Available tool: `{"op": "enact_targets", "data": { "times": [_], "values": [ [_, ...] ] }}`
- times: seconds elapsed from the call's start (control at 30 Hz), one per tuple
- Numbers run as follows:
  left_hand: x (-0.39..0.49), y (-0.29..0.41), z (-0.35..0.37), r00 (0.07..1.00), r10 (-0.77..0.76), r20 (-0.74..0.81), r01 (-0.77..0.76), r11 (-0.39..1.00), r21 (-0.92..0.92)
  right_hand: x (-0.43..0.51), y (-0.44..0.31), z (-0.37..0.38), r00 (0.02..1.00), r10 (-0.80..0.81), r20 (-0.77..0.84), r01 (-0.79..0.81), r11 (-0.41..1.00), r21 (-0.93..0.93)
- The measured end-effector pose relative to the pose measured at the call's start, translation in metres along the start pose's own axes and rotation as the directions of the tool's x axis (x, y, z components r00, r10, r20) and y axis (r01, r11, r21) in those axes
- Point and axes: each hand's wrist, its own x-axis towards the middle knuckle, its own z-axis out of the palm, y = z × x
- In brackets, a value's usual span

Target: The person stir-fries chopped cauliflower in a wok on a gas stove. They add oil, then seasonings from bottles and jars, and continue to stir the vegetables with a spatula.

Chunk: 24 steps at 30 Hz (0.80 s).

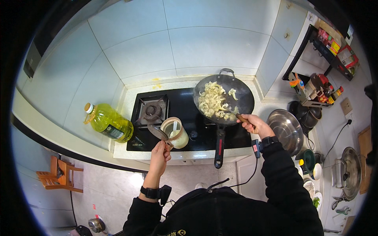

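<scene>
My right hand grips the wooden handle of a cooking spatula. The spatula's metal end is among cauliflower pieces in a dark wok, where a thin haze hangs. Toward me points the wok's long black handle, which neither hand touches. My left hand pinches the tilted-up lid of a glass jar near its hinge side; the exact grip is partly hidden by my fingers. Inside the jar are a pale substance and a white spoon.
A large bottle of yellow oil stands left of the black gas hob, near the bare left burner. To the right are a steel basin and a seasoning rack. A metal lid hangs farther right.
</scene>
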Motion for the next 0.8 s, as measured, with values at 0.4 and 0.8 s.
{"op": "enact_targets", "data": {
  "times": [0.4, 0.8],
  "values": [
    [0.000, -0.003, -0.011, 1.000, 0.017, -0.009, -0.017, 1.000, -0.002, -0.139, -0.001, 0.057, 0.738, -0.639, -0.216, 0.150, 0.467, -0.871],
    [-0.008, -0.003, -0.008, 0.999, 0.001, 0.039, -0.002, 1.000, 0.012, -0.080, 0.022, 0.047, 0.605, -0.796, 0.001, 0.195, 0.147, -0.970]
  ]
}}
